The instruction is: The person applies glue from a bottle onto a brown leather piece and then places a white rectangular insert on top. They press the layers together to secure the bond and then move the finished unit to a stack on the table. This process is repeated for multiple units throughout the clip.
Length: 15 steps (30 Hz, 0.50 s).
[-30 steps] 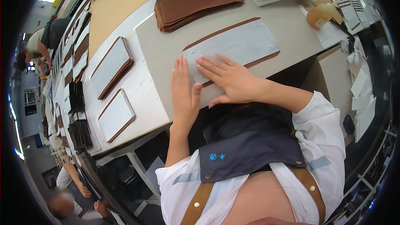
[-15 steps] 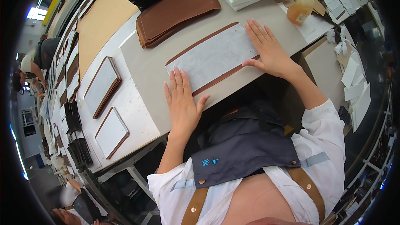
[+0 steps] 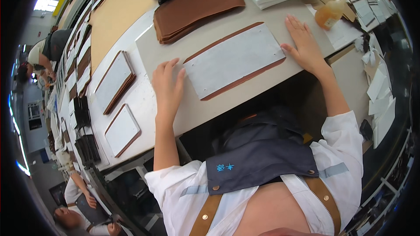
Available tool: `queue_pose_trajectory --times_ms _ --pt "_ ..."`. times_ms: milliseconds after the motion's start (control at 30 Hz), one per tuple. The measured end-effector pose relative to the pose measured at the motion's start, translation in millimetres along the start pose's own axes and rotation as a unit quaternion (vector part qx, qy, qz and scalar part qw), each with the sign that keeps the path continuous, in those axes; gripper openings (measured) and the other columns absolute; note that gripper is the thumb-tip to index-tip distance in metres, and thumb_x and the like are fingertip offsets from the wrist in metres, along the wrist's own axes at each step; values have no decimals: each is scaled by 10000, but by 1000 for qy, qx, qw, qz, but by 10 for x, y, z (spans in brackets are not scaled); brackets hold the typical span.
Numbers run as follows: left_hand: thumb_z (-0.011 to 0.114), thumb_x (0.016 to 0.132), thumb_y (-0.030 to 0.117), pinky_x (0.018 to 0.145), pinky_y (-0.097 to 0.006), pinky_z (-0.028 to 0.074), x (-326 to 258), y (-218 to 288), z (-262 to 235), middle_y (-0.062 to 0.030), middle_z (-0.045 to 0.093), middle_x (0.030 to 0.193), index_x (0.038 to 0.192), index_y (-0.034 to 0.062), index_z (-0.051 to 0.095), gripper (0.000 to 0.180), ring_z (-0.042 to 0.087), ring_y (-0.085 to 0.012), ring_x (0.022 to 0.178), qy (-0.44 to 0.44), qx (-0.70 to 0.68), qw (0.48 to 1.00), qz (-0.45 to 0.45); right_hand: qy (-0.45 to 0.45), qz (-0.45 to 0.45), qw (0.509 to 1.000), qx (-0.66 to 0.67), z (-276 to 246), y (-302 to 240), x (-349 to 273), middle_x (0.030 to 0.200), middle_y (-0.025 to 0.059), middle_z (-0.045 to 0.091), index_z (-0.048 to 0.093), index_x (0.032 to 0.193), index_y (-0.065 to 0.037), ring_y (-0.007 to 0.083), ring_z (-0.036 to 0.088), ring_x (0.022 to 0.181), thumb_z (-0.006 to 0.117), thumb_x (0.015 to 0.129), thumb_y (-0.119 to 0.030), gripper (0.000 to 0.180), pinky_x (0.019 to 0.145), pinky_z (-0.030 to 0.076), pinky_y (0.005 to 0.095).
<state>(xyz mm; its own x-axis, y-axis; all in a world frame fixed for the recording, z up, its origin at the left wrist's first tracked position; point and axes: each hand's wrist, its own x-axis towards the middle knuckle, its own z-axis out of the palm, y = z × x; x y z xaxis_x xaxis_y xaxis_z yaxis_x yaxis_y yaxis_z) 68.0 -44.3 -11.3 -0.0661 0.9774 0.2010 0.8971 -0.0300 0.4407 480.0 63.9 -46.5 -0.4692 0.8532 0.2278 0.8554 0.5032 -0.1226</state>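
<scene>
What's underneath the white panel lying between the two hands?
Brown material shows along both long edges of the white panel. The panel hides the middle, so I can't tell whether the brown is one piece or separate strips.

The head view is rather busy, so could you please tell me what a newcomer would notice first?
Probably the brown-edged white panel, lying on the grey surface between the person's left hand and right hand. Beyond it sits a stack of brown pieces, with an amber bottle toward the upper right.
</scene>
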Motion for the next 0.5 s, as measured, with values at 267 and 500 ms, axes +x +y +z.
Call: queue_pose_trajectory --times_ms 267,500 --pt "717 863 85 836 -414 478 340 -67 24 -122 664 967 990 41 685 137 646 -294 897 -3 -57 998 24 48 -17 998 22 -40 -52 -1 1604 170 366 369 1534 -6 304 302 1508 525 1022 -452 697 1239 204 460" --pt "591 935 34 1050 -445 359 -277 235 -7 -117 651 1203 1144 46 675 225 578 -297 1192 24 27 998 57 51 -94 977 182 -234 -620 -301 1552 190 436 451 1481 -20 378 399 1442 733 884 -194 683 1208 300 474"
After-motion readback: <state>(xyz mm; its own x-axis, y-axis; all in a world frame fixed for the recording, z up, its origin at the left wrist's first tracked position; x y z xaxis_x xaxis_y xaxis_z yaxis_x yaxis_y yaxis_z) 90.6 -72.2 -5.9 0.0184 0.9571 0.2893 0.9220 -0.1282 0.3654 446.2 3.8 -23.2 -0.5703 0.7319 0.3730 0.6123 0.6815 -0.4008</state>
